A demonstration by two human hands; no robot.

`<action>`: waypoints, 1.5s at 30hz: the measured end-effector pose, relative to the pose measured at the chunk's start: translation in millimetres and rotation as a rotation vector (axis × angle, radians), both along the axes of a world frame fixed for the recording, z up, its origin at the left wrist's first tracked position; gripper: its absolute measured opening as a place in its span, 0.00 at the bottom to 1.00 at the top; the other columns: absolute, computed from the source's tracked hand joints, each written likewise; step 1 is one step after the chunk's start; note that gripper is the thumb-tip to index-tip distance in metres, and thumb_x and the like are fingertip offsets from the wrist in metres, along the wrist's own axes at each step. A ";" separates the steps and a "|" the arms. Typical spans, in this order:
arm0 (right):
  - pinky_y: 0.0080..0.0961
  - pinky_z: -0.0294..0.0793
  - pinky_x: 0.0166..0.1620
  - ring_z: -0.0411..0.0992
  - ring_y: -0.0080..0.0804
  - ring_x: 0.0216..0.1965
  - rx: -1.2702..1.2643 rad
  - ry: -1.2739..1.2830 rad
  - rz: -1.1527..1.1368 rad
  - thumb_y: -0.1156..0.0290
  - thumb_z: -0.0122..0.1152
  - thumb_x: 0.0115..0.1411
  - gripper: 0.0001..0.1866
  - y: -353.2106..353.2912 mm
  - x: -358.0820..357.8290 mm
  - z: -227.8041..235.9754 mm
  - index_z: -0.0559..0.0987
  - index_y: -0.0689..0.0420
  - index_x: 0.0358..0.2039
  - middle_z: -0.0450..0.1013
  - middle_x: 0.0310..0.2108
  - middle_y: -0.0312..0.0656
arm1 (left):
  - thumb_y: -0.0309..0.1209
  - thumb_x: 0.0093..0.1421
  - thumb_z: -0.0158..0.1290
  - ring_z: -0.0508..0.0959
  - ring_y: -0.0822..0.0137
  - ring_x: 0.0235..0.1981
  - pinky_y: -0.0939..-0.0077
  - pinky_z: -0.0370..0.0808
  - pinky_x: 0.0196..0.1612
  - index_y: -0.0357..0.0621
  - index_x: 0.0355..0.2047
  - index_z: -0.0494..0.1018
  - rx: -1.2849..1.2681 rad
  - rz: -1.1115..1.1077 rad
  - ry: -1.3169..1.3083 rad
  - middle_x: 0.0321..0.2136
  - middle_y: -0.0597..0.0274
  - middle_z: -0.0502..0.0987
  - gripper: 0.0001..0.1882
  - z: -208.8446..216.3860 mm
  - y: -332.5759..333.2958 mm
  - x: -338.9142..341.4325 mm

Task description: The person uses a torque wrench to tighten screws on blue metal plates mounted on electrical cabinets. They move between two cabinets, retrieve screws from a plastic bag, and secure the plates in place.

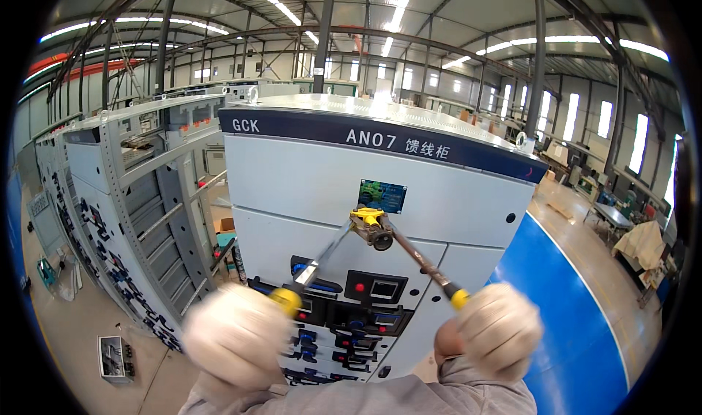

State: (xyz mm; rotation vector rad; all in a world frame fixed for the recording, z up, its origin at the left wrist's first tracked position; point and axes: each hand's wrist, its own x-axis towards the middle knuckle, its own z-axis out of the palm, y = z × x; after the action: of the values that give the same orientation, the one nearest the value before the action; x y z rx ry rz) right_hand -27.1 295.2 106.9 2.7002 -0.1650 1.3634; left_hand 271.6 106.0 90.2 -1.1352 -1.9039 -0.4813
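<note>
Left hand (238, 334), blurred, lower left of centre in the head view – pale glove, fist clenched on the yellow end of one handle of a long-handled tool (374, 229). Right hand (504, 327), lower right of centre, also gloved and grasping the other yellow-ended handle. Handles spread below in a V, meeting at the tool's yellow-and-dark head, mid-frame. Grey sleeves (479, 394) along the bottom edge.

Tool head sits in front of a light grey cabinet (292, 177), just below a small dark plate (382, 196); contact with the panel can't be told. Cabinet has a dark blue top band, plus drawer fronts with red buttons lower centre. Open metal frame (172, 221) at left, small metal box (112, 359) on floor lower left – blue floor strip (559, 305) lower right.
</note>
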 end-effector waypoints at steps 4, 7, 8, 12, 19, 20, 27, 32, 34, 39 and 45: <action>0.22 0.73 0.22 0.68 0.18 0.13 0.001 -0.549 0.464 0.68 0.47 0.67 0.21 -36.1 -103.6 -27.5 0.65 0.44 0.14 0.68 0.11 0.31 | 0.38 0.74 0.34 0.62 0.76 0.06 0.79 0.64 0.11 0.57 0.15 0.59 0.752 -0.298 0.376 0.08 0.72 0.64 0.25 -41.9 -84.9 63.6; 0.20 0.66 0.19 0.58 0.18 0.09 0.145 -0.818 0.712 0.67 0.48 0.68 0.23 -87.0 -157.9 -21.6 0.64 0.43 0.13 0.61 0.08 0.28 | 0.37 0.74 0.36 0.56 0.75 0.09 0.76 0.62 0.22 0.56 0.14 0.59 0.921 -0.490 0.293 0.08 0.73 0.59 0.26 -64.9 -171.9 79.1; 0.20 0.65 0.19 0.57 0.18 0.09 0.162 -0.808 0.722 0.67 0.48 0.68 0.23 -89.2 -164.6 -20.1 0.64 0.43 0.13 0.60 0.08 0.28 | 0.37 0.74 0.36 0.55 0.75 0.09 0.76 0.62 0.21 0.56 0.14 0.59 0.898 -0.497 0.267 0.08 0.74 0.59 0.26 -62.4 -177.1 73.8; 0.20 0.62 0.18 0.56 0.18 0.09 0.163 -0.812 0.714 0.65 0.50 0.67 0.23 -83.9 -162.2 -23.5 0.63 0.43 0.13 0.59 0.08 0.27 | 0.36 0.73 0.38 0.59 0.78 0.08 0.80 0.63 0.19 0.57 0.13 0.59 0.874 -0.427 0.274 0.07 0.75 0.61 0.26 -42.4 -157.0 67.2; 0.25 0.76 0.21 0.71 0.28 0.14 0.078 -0.005 0.159 0.68 0.58 0.54 0.10 -11.7 -28.5 17.1 0.72 0.50 0.17 0.71 0.16 0.35 | 0.35 0.68 0.43 0.77 0.71 0.18 0.79 0.76 0.21 0.50 0.13 0.65 0.083 -0.056 -0.128 0.17 0.65 0.74 0.23 1.9 -52.1 38.4; 0.26 0.77 0.22 0.72 0.29 0.16 0.118 -0.007 0.104 0.69 0.57 0.52 0.08 -9.1 -9.0 17.6 0.73 0.51 0.18 0.73 0.18 0.36 | 0.34 0.67 0.44 0.78 0.69 0.19 0.78 0.77 0.22 0.49 0.13 0.67 0.064 0.069 -0.170 0.19 0.64 0.75 0.22 13.9 -17.9 44.9; 0.29 0.80 0.27 0.75 0.31 0.20 0.171 0.063 0.044 0.71 0.55 0.53 0.04 -43.8 32.8 -21.5 0.76 0.54 0.24 0.76 0.22 0.38 | 0.30 0.52 0.55 0.79 0.64 0.21 0.69 0.80 0.27 0.45 0.17 0.74 0.127 0.407 -0.142 0.21 0.62 0.77 0.08 -35.7 42.3 17.9; 0.28 0.81 0.28 0.74 0.29 0.19 0.242 0.162 -0.064 0.71 0.55 0.56 0.06 -47.3 62.6 -32.6 0.75 0.53 0.22 0.75 0.21 0.36 | 0.34 0.59 0.54 0.72 0.63 0.15 0.67 0.69 0.19 0.41 0.17 0.69 0.393 0.200 0.188 0.18 0.59 0.73 0.16 -34.1 79.6 -26.1; 0.28 0.81 0.28 0.74 0.29 0.19 0.182 0.177 -0.017 0.71 0.55 0.58 0.08 -51.1 62.2 -31.6 0.75 0.52 0.22 0.74 0.21 0.36 | 0.33 0.57 0.54 0.73 0.64 0.16 0.67 0.71 0.21 0.42 0.17 0.70 0.262 0.200 0.202 0.17 0.60 0.73 0.14 -32.2 65.0 -17.2; 0.28 0.82 0.29 0.73 0.28 0.19 0.006 0.047 -0.047 0.70 0.55 0.61 0.11 -11.7 17.7 -28.3 0.74 0.52 0.20 0.74 0.20 0.34 | 0.37 0.67 0.42 0.72 0.71 0.11 0.74 0.75 0.17 0.50 0.17 0.67 0.183 -0.081 -0.008 0.13 0.67 0.72 0.20 -17.3 -41.7 43.2; 0.18 0.68 0.18 0.61 0.14 0.09 -0.017 -0.768 0.431 0.70 0.51 0.64 0.20 -44.6 -96.4 -46.0 0.65 0.43 0.13 0.64 0.08 0.26 | 0.33 0.72 0.36 0.59 0.78 0.07 0.83 0.63 0.19 0.60 0.11 0.60 0.871 -0.390 0.217 0.05 0.76 0.61 0.27 -36.4 -145.8 73.8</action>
State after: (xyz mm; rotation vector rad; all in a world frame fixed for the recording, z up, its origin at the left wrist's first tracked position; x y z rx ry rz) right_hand -123.5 250.6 60.9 2.1147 0.3880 2.4422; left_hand 345.4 -39.9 53.7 -0.8922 -1.0687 -1.2022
